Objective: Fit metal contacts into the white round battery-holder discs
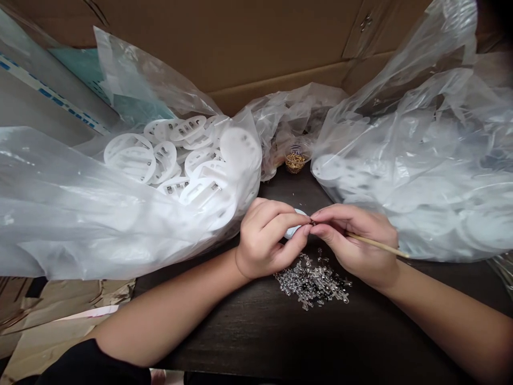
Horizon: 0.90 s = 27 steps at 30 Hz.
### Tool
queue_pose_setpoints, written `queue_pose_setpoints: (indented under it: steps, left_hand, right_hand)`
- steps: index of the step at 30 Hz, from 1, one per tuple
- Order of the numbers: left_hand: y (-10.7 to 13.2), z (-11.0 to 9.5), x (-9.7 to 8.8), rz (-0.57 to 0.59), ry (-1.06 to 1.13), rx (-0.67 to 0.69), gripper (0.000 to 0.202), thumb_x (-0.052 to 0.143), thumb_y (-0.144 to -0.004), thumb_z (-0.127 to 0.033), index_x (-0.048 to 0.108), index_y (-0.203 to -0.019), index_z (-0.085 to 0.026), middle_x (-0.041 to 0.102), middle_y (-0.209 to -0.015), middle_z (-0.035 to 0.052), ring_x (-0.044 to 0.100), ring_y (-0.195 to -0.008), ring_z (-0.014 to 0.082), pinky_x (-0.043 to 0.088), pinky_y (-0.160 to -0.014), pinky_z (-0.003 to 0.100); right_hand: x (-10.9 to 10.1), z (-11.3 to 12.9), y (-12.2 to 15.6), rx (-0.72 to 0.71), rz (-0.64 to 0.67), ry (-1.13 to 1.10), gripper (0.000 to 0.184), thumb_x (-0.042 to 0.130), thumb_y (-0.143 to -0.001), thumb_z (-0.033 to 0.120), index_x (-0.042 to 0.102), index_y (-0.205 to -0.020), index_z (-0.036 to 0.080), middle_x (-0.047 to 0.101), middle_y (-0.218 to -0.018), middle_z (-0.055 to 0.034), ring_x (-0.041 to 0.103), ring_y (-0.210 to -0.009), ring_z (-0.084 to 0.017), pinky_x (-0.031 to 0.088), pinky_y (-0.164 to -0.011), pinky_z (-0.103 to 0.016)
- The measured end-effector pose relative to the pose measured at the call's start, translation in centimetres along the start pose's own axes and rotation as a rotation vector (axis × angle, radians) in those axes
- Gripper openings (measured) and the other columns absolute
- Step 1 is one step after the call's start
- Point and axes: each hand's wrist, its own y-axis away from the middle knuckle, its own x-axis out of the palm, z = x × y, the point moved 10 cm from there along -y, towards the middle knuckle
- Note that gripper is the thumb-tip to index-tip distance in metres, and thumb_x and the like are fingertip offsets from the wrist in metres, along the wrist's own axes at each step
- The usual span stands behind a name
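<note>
My left hand (pixel 266 238) is closed in a pinch on a white round plastic disc (pixel 294 230), held just above the dark table (pixel 248 331). My right hand (pixel 355 243) meets it fingertip to fingertip, pinching a tiny dark metal piece (pixel 312 222) at the disc's edge. A thin wooden stick (pixel 379 245) runs through my right hand and juts out to the right. Below both hands lies a small heap of silvery metal charms (pixel 315 280).
A clear plastic bag (pixel 80 214) of white round discs (pixel 176 155) fills the left. Another clear bag (pixel 420 176) of discs sits on the right. A small cup of gold-coloured rings (pixel 295 160) stands behind, between the bags. Cardboard box walls (pixel 248 48) close the back.
</note>
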Motion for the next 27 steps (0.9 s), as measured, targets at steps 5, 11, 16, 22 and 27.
queue_pose_setpoints:
  steps: [5,11,16,22,27]
  left_hand:
    - [-0.3,-0.3,0.0,0.007,0.004,0.030,0.025,0.078,-0.079,-0.009,0.066,-0.100,-0.015,0.072,-0.087,0.0029,0.066,-0.078,0.0137,0.051,-0.070,0.030]
    - [-0.4,-0.4,-0.1,-0.010,0.056,0.032,0.021,0.075,-0.080,-0.008,0.064,-0.096,-0.017,0.072,-0.082,0.0007,0.067,-0.074,0.0134,0.050,-0.069,0.030]
    - [-0.3,0.3,0.3,0.020,0.092,-0.018,0.016,0.074,-0.079,-0.011,0.064,-0.090,-0.016,0.069,-0.078,0.0006,0.063,-0.067,0.0118,0.050,-0.065,0.029]
    - [-0.1,0.6,0.5,0.032,0.046,-0.018,0.017,0.075,-0.076,-0.010,0.064,-0.087,-0.017,0.069,-0.074,-0.0004,0.062,-0.066,0.0121,0.049,-0.064,0.029]
    - [0.0,0.4,0.5,0.036,0.020,0.028,0.018,0.075,-0.077,-0.009,0.063,-0.088,-0.017,0.070,-0.074,-0.0004,0.063,-0.067,0.0127,0.049,-0.066,0.030]
  right_hand:
    - [0.0,1.1,-0.1,-0.157,0.013,0.039,0.022,0.077,-0.085,0.012,0.069,-0.103,0.020,0.076,-0.090,-0.0011,0.070,-0.073,-0.011,0.056,-0.062,-0.022]
    - [0.7,1.7,0.2,-0.266,0.072,0.020,0.027,0.076,-0.086,0.014,0.066,-0.111,0.014,0.075,-0.100,-0.0086,0.072,-0.090,-0.016,0.061,-0.079,-0.025]
    - [0.9,1.7,0.5,-0.298,0.076,0.033,0.020,0.071,-0.089,0.009,0.066,-0.108,0.013,0.074,-0.096,-0.0086,0.071,-0.092,-0.016,0.061,-0.081,-0.025]
    - [1.2,1.1,0.6,-0.272,0.062,0.012,0.022,0.072,-0.086,0.004,0.065,-0.106,0.012,0.073,-0.094,-0.0084,0.071,-0.089,-0.015,0.061,-0.079,-0.024]
    - [1.4,0.7,0.7,-0.247,0.052,0.015,0.021,0.071,-0.086,0.003,0.065,-0.104,0.012,0.073,-0.093,-0.0093,0.070,-0.086,-0.014,0.060,-0.075,-0.023]
